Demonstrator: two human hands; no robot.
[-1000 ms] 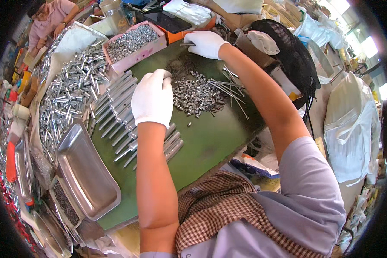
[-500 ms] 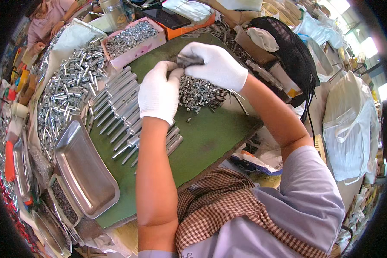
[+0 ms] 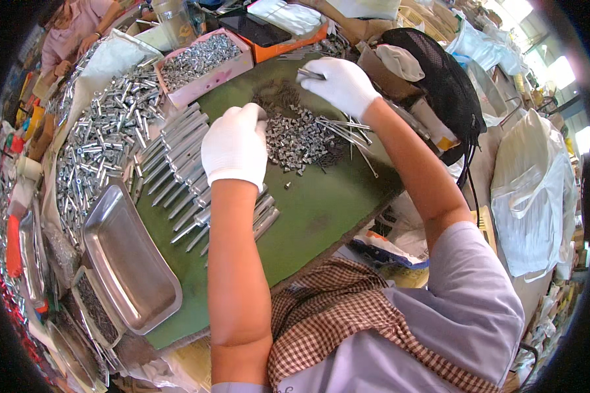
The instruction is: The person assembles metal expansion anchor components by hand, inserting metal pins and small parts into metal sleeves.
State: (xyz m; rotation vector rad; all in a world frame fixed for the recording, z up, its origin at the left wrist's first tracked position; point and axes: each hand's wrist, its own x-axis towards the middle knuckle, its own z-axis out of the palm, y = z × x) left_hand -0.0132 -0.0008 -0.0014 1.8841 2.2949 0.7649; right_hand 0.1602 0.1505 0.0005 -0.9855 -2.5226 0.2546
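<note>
Both my hands wear white knit gloves. My right hand is closed on a short dark metal piece near the far edge of the green work mat. My left hand has its fingers curled, and what they may hold is hidden. Beside it lies a pile of small silver metal nuts or sleeves, with fine dark pins behind. To its left, a row of slender metal tubes with thin rods rests side by side. Several long thin rods lie below my right hand.
A steel tray sits at the mat's left edge, beside a large heap of metal cylinders. A pink box of small metal parts stands at the back, next to an orange box. Black mesh lies right; another person is far left.
My hands have come apart. The right one moved a little right and away with the metal piece; the left one shifted slightly left and nearer. More of the pile and pins now shows.
</note>
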